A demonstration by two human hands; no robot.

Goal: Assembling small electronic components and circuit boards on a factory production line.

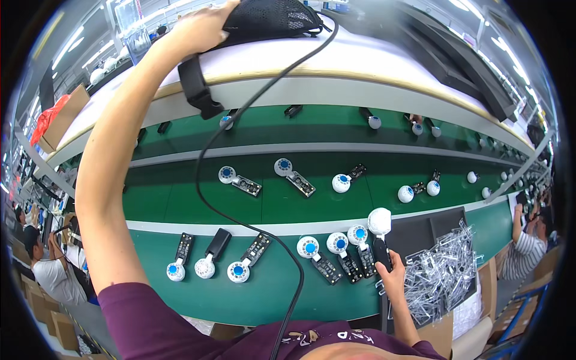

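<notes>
A handling step, seemingly: right hand (393,277) wrapped round a device (379,222), left hand (203,29) at the bag (270,19), grip unclear; moving on calls for steadiness

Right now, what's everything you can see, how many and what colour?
Ball-headed gadgets with flat handles: six, white and dark, on near green bench
Similar gadgets: at least seven, same colours, on green lanes beyond
Flat rectangular tray: one, black, bench's right
Thin plastic pieces: many, clear, heaped in the tray
Long bendy cable: one, black, across the middle
Mesh bag: one, black, on white-topped shelf
Flat buckled strap: one, black, over shelf edge
Cardboard boxes: several, brown, shelf and floor
Other people: at least two, white and striped tops, left and right
Left hand: one, bare, at the bag
Right hand: one, bare, fingers around another white gadget
</notes>
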